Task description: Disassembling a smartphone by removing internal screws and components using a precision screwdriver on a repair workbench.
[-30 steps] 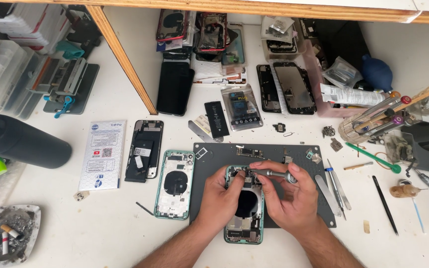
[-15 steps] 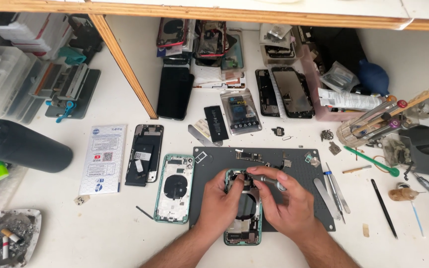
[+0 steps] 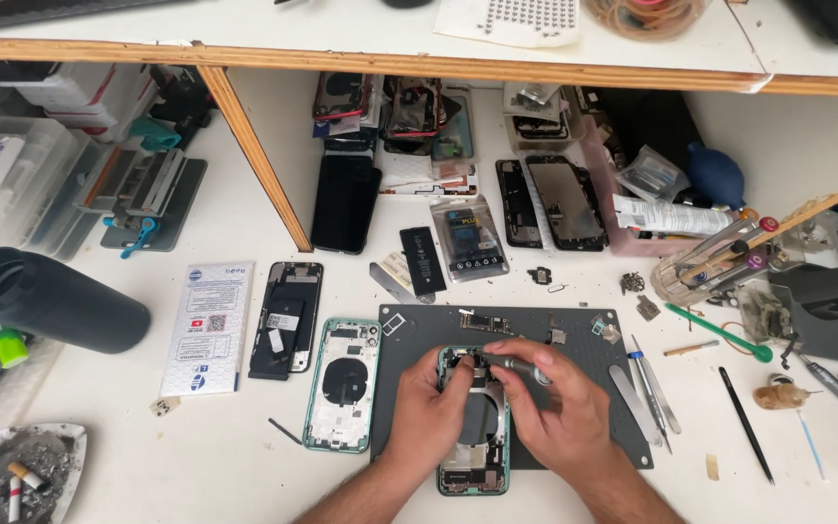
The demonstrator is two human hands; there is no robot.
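Observation:
An opened green phone frame [image 3: 477,456] lies on a dark grey work mat [image 3: 574,325]. My left hand [image 3: 431,408] rests on the frame's left edge, fingers pressed at its top corner. My right hand [image 3: 560,408] grips a small silver screwdriver [image 3: 521,366], its tip pointing left into the frame's upper part. A small circuit board [image 3: 482,322] lies on the mat just above the phone. What the fingertips touch inside the frame is hidden.
A second green phone shell [image 3: 343,383] and a black phone frame [image 3: 286,318] lie left of the mat. Tweezers [image 3: 654,393] and a spudger lie on its right edge. A black cylinder [image 3: 46,301], an ashtray [image 3: 21,475], batteries, screens and a tool holder [image 3: 720,262] crowd the bench.
Both hands slid slightly down and closer together over the phone's top. The screwdriver tip has moved in toward the upper left of the frame.

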